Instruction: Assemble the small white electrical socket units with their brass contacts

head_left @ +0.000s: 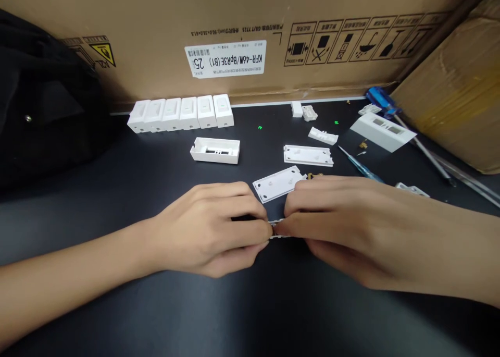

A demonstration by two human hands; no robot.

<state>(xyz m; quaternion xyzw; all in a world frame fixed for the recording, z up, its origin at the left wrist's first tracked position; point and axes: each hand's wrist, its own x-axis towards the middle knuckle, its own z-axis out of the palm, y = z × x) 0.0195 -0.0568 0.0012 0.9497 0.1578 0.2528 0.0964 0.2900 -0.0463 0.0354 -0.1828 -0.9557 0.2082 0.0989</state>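
My left hand and my right hand meet in the middle, fingertips closed on a small white plastic part. Only a narrow strip of it shows between them; the fingers cover the rest. Just beyond my fingers lies a flat white plate with holes, tilted, its right end near my right knuckles. A second white plate rests behind it. A bit of brass-coloured metal peeks out above my right hand. Farther left stands a hollow white housing with its open side up.
White switch-like units line up at the back left by a cardboard box. At right lie a white cover, a thin screwdriver, a blue-handled screwdriver and small white parts. A black bag sits left.
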